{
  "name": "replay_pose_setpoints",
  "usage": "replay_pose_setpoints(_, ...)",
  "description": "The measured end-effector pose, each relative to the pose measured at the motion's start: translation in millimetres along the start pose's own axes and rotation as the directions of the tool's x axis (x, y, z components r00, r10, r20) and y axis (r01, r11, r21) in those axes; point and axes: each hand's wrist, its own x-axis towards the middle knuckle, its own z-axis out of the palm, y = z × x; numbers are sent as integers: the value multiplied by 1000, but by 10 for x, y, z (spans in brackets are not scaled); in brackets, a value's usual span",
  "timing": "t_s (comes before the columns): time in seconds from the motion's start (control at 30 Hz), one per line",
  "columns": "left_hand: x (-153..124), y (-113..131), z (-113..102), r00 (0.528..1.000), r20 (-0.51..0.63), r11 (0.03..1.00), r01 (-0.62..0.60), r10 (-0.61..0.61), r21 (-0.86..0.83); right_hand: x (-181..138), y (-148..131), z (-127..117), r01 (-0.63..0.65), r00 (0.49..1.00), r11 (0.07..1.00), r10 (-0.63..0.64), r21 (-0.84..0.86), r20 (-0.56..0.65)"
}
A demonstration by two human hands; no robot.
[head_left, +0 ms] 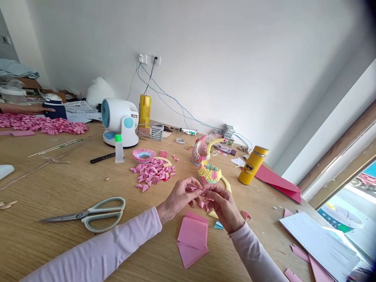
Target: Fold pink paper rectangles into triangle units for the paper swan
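Between the fingertips of both hands is a small folded piece of pink paper, partly hidden by the fingers. My left hand pinches it from the left, and my right hand closes on its other side. Just behind them stands a yellow, pink and blue folded-paper basket. Pink paper sheets lie overlapping on the table below my hands. To the left is a pile of pink folded paper triangles, beside a small round pink and blue paper bowl.
Scissors lie at the left, near a glue bottle and a black pen. A white fan stands behind. A yellow flask stands at the right. At far left, another person's hand touches a dark bottle.
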Motion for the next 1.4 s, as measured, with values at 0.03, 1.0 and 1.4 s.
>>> replay_pose_setpoints(0.03,-5,14,-12,1000,7,1000,-12,12,6,5,-7,6,-1,1000,1000,1,-5,6)
replay_pose_setpoints(1.0,119,94,35,995,92,1000,-25,25,-7,-9,-92,70,164,972,970,-190,-180,-137)
replay_pose_setpoints(1.4,106,143,12,974,133,953,211,-185,-215,-22,-101,21,249,959,910,-281,-333,-49)
